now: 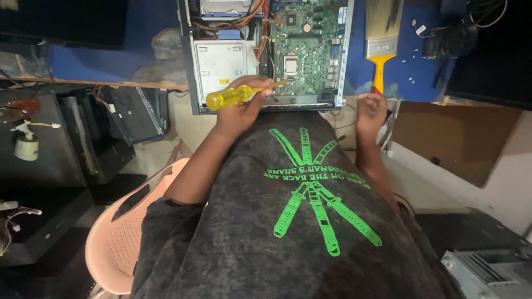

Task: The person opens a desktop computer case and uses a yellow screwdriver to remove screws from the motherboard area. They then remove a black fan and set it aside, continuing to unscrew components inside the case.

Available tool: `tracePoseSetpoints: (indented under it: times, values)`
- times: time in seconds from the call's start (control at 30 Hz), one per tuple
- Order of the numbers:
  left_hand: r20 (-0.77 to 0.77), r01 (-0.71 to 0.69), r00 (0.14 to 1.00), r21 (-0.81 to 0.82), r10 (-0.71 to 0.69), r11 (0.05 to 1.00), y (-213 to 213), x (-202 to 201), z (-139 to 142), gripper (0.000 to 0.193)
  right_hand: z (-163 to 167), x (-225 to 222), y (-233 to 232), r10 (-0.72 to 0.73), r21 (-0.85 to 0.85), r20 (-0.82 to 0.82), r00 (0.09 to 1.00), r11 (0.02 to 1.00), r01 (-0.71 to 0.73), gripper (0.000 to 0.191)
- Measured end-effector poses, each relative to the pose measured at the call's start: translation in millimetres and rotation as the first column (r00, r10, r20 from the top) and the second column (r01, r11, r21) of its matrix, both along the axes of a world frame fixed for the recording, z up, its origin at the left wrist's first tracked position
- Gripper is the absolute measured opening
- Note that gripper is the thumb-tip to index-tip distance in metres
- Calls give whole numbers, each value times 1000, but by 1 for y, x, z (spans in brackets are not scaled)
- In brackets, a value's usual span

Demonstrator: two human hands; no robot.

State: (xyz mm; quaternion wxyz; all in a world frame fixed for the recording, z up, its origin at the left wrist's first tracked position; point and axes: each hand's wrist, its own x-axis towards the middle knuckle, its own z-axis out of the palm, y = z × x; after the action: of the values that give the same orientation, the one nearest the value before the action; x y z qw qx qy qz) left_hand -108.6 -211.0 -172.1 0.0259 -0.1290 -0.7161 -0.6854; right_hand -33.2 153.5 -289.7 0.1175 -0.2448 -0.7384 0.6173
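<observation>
Left hand (241, 108) clenched round screwdriver (235, 95), long axis left-right, tip pointing right over PC case (266, 52) near edge. Right hand (370, 109) fisted, empty, right of case.

Surroundings at the workbench

A paintbrush (381, 39) with a yellow handle lay on the blue bench surface (100, 61) to my right, loose screws (413, 52) scattered just beside it. A pink plastic chair (119, 235) stood at my left, near dark computer parts (124, 113) stacked on the floor. A grey metal case (487, 274) sat at lower right, below a brown board (449, 138).
</observation>
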Motion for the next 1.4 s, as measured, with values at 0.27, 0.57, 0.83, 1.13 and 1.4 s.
tracePoseSetpoints:
  times: [0.27, 0.57, 0.83, 1.13, 1.4]
  values:
    - [-3, -23, 1000, -118, 23, 993, -5, -7, 5, 13, -16, -19, -15, 178, 13, -31, 984, 984, -177, 36]
    - [-44, 62, 996, -262, -76, 963, -1, -27, 22, 15, 79, -56, -56, 374, -36, -85, 924, 925, -378, 10]
    - [-317, 160, 894, -436, -318, 886, 54, -93, 20, 21, 251, -114, -82, 717, 275, -271, 643, 697, -662, 48]
    - [-329, 261, 826, -497, -458, 827, 133, -157, -5, 20, 228, -146, -69, 635, 464, -177, 752, 728, -505, 39]
    - [-312, 332, 808, -459, -499, 824, 143, -158, -27, 19, 196, -142, -55, 585, 403, -196, 787, 780, -479, 38]
